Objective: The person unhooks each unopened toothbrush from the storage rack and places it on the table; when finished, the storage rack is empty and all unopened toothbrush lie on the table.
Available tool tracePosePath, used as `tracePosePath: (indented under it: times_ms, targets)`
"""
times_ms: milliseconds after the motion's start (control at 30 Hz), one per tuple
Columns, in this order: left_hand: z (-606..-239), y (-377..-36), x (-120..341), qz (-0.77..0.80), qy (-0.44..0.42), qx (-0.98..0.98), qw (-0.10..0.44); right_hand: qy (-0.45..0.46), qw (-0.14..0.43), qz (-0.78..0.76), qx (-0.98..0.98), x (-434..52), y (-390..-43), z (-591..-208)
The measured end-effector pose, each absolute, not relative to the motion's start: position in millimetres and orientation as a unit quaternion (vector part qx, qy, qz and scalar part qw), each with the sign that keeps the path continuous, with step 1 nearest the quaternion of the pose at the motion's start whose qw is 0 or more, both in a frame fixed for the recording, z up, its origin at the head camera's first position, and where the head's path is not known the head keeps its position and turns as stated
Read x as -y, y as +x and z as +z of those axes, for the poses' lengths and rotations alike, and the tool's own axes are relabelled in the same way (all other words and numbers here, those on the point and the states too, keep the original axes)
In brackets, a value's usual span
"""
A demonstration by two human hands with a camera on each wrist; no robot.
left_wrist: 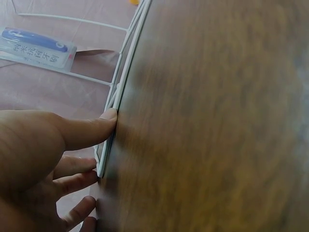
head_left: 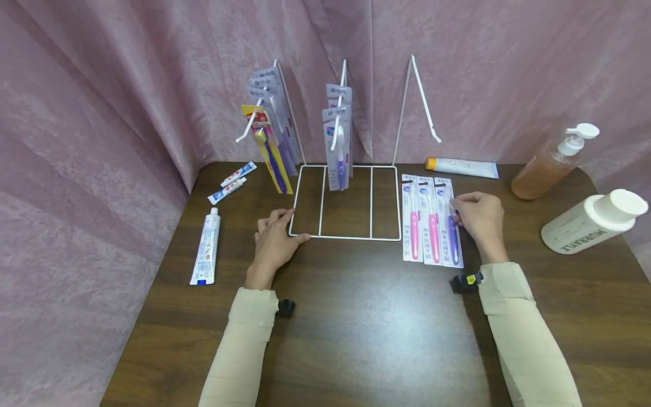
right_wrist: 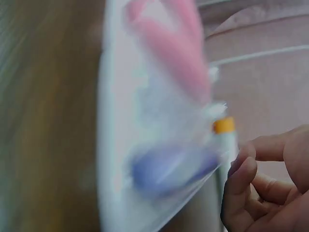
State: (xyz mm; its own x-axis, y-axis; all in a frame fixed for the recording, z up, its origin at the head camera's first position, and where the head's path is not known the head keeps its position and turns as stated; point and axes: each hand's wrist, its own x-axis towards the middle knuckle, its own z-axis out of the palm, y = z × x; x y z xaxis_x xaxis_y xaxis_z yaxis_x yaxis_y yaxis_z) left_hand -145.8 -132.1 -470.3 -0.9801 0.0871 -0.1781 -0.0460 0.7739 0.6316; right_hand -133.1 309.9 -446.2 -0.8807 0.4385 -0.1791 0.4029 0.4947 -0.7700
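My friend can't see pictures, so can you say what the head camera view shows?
A person's right hand touches a packaged purple toothbrush lying beside two pink ones on a dark wooden table. Their left hand rests on the front corner of a white wire display rack hung with more toothbrush packs.

even soft light; head sharp, wrist views blurred.

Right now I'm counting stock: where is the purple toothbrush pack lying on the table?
In the head view, the purple toothbrush pack lies right of the white wire rack, outermost beside two pink packs, under the right hand.
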Motion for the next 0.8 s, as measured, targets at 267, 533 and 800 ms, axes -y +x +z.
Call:
tracePosePath:
  times_ms: [267, 533, 800]
  targets:
    - [-472.6, -147.6, 134.1, 0.337, 0.012, -0.937, 0.092, -0.060, 0.100, 0.519, 0.847, -257.6, -148.0, -399.9]
    - [-474.1, -148.3, 133.5, 0.340, 0.014, -0.936, 0.092, 0.071, 0.113, 0.593, 0.794, -192.4, -166.5, -361.3]
    - [-477.7, -147.6, 134.7, 0.337, 0.014, -0.937, 0.087, 0.115, 0.127, 0.590, 0.789, -157.4, -183.4, -347.6]
